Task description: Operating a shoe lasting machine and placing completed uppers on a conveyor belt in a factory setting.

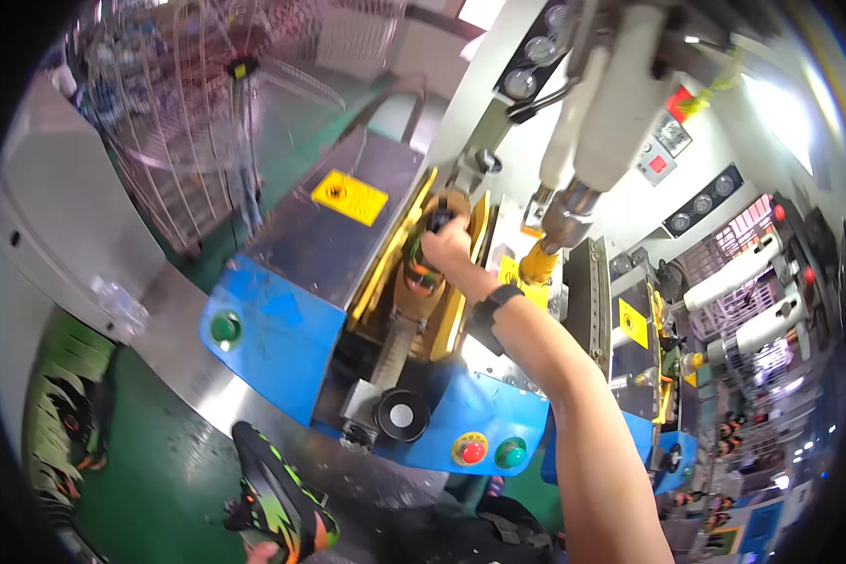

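Right hand (445, 246) reaching into blue machine (273, 329), fingers clenched on shoe (421, 268) seated between yellow guards. Left hand (263, 552) at bottom edge, gripping 2nd green-orange shoe (277, 498) over metal bench (188, 376).

1. Supporting surface: a bare metal bench top (174, 352) runs diagonally from the upper left toward the lower centre, in front of the blue machine housing (273, 338).
2. A green mat (150, 470) covers the lower-left part of the surface; its face is scuffed and speckled.
3. A clear, crumpled plastic item (117, 301) lies on the metal near the left edge, well apart from the housing.
4. A black shoe upper with green and orange markings (277, 503) rests at the lower edge of the metal, just beside the mat.
5. More shoe parts in the same colours (70, 423) lie stacked along the far left of the mat.
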Motion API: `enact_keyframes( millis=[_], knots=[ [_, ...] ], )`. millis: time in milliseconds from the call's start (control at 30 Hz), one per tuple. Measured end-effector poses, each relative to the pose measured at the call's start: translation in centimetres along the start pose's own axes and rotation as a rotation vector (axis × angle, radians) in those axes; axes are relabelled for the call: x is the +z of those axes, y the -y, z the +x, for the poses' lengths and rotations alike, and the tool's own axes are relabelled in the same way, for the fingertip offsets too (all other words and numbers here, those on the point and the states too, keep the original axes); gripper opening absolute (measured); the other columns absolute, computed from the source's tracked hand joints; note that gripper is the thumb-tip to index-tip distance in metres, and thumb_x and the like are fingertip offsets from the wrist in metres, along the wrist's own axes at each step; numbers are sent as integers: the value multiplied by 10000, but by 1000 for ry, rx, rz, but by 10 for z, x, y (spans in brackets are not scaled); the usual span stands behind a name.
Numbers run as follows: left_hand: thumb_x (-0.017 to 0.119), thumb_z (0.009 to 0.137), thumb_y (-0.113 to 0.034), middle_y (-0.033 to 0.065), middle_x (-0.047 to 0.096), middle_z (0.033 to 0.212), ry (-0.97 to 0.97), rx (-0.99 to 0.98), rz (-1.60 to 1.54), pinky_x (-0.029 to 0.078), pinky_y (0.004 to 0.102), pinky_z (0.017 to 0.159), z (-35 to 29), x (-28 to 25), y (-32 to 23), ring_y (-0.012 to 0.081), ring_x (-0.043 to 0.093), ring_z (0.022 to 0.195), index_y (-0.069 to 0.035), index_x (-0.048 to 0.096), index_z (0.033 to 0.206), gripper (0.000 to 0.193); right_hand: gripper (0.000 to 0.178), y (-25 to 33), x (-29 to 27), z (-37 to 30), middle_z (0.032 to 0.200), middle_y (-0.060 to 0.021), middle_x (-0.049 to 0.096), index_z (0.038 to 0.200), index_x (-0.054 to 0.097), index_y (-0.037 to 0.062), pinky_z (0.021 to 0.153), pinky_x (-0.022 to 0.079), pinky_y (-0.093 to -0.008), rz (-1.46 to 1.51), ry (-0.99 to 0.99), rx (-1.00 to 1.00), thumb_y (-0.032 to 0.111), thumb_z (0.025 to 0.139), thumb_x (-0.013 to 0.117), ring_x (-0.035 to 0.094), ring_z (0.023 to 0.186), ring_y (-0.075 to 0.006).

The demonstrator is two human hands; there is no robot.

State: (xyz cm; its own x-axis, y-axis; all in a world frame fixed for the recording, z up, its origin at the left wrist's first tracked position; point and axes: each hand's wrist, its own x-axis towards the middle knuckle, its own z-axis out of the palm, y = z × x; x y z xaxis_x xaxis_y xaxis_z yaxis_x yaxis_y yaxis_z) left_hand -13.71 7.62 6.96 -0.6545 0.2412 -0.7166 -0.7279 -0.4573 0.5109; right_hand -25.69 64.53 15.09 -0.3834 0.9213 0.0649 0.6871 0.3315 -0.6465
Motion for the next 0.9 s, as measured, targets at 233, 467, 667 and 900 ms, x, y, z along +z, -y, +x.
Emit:
enact_keyframes(
  millis=[233, 467, 667, 900],
  knots=[
    [504, 646, -75, 150, 573, 1204, 146, 274, 8, 496, 427, 956, -81, 44, 3, 303, 594, 1086, 7, 449, 1303, 664, 683, -31, -139, -188, 1396, -287, 399, 1323, 398, -80, 1031, 339, -525, -361, 61, -930, 192, 771, 694, 432, 1263, -415],
    [549, 630, -5, 131, 618, 1059, 43, 314, -113, 512, 411, 905, -136, 58, 58, 294, 630, 951, -4, 522, 1189, 560, 778, -140, -201, -330, 1476, -260, 297, 1386, 338, -84, 1071, 223, -629, -450, 460, -649, 242, 775, 694, 268, 1374, -437],
    [517, 680, 59, 139, 596, 1163, 201, 192, -87, 478, 433, 978, -168, 56, 81, 299, 600, 1081, 1, 478, 1263, 587, 561, -171, -197, -390, 1287, -289, 509, 1307, 457, -49, 1013, 392, -476, 308, 594, -744, 126, 811, 651, 491, 1202, -433],
    [543, 694, 69, 114, 612, 1064, -179, 306, -302, 518, 411, 863, -248, -69, 141, 292, 619, 968, -23, 530, 1163, 478, 433, -239, -168, -458, 1152, -179, 636, 1261, 506, -42, 885, 495, -339, 557, 1156, -275, 110, 871, 616, 629, 1033, -235]
  ],
)
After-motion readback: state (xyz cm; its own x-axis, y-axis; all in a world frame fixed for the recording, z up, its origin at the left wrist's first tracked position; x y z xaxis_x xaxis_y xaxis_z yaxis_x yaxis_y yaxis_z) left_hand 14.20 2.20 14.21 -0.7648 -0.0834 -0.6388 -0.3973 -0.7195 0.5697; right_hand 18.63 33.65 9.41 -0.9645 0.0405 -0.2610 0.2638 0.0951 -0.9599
